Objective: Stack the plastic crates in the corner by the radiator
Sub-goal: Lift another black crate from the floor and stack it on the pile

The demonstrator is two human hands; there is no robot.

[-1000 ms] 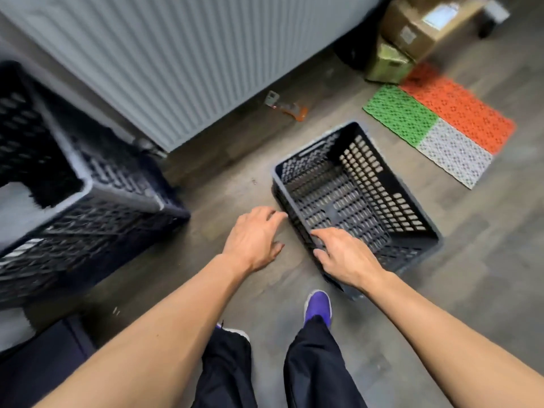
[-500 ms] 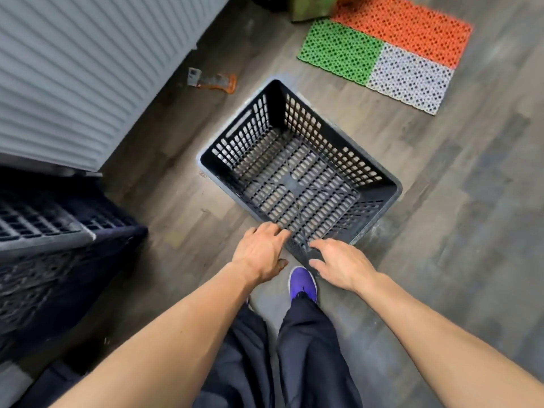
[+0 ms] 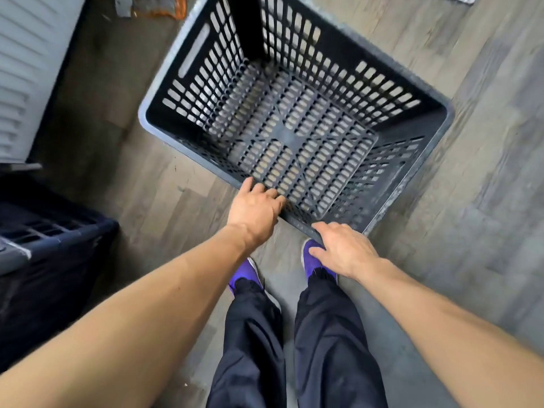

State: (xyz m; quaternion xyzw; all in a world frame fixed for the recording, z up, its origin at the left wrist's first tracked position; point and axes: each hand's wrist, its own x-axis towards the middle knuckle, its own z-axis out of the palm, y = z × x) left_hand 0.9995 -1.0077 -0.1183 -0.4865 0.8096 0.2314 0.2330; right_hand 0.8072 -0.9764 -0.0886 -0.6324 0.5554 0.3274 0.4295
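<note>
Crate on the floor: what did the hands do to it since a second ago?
The left hand came in from beside the crate and now hooks its fingers over the near rim. The right hand holds that rim as before. The crate remains on the floor, empty.

Crate (image 3: pixel 206 69) on floor (image 3: pixel 485 201) ahead — radiator (image 3: pixel 29 69) and second crate (image 3: pixel 53 231) left.

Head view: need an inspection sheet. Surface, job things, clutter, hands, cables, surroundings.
Surface: grey wood-look floor.
Job's things: grey crate, upright and empty; dark crate at the left edge, below the radiator.
Clutter: orange item on the floor by the radiator, cut off by the frame.
Hands: left hand and right hand both grip the grey crate's near rim.
Cables: nothing seen.
Surroundings: white radiator top left; the person's purple shoes close to the crate's near side.
</note>
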